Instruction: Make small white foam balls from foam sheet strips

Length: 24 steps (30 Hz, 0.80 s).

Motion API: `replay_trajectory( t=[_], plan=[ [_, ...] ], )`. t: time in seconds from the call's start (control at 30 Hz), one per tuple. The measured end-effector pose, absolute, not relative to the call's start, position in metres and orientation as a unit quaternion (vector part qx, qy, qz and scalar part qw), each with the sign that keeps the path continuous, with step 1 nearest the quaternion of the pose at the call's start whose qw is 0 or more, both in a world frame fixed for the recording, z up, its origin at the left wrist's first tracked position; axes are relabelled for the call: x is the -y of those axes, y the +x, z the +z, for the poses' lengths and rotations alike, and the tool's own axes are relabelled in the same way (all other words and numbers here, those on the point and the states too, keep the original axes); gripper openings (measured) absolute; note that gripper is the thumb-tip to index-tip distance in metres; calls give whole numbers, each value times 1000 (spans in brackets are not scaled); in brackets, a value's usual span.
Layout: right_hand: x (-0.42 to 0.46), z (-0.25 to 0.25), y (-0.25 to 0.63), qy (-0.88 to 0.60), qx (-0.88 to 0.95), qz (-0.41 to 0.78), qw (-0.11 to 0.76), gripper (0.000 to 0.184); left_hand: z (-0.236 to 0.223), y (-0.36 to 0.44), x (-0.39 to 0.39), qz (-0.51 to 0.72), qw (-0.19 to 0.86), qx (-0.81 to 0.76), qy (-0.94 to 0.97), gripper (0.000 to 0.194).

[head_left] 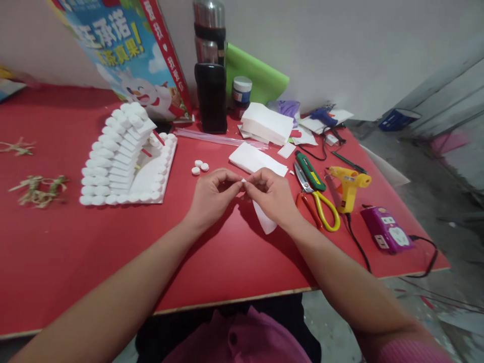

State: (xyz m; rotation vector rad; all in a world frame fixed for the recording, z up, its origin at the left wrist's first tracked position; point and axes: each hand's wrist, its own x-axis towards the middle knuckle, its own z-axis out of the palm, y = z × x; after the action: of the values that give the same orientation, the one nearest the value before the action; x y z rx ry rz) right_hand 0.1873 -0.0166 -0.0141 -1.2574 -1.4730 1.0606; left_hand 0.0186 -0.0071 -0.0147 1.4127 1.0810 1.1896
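My left hand and my right hand meet above the red table, fingertips pinched together. Between them shows a small white piece, mostly hidden by the fingers; its exact kind is unclear. A strip of white paper sticks out below my right hand; whether that hand touches it is hidden. Left of my hands lie three small white rolled pads. A folded white sheet lies just beyond. Farther left stands a white stepped model edged with similar rounded pads.
Right of my hands lie scissors, a green cutter, a yellow glue gun and a purple power socket box with cords. Behind stand a phone, a thermos and a printed box. Straw figures lie left.
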Motion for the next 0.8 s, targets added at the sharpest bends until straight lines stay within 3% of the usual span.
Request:
replay_trajectory(
  t=[0.13,0.3,0.47,0.63,0.8],
  plan=[
    [10,-6,195,-467,478,603,435,28,-11,18,6,471,530,-453,541,13],
    [2,0,207,-401,322,787,341,27,-14,13,1,458,570,-472,493,16],
    [5,-1,205,-398,305,795,342,13,-15,10,0,450,587,-464,487,16],
    [8,-2,200,-437,350,723,406,21,-8,14,6,450,601,-458,476,16],
    [9,0,198,-448,333,733,387,19,-6,17,9,457,586,-466,480,15]
  ],
)
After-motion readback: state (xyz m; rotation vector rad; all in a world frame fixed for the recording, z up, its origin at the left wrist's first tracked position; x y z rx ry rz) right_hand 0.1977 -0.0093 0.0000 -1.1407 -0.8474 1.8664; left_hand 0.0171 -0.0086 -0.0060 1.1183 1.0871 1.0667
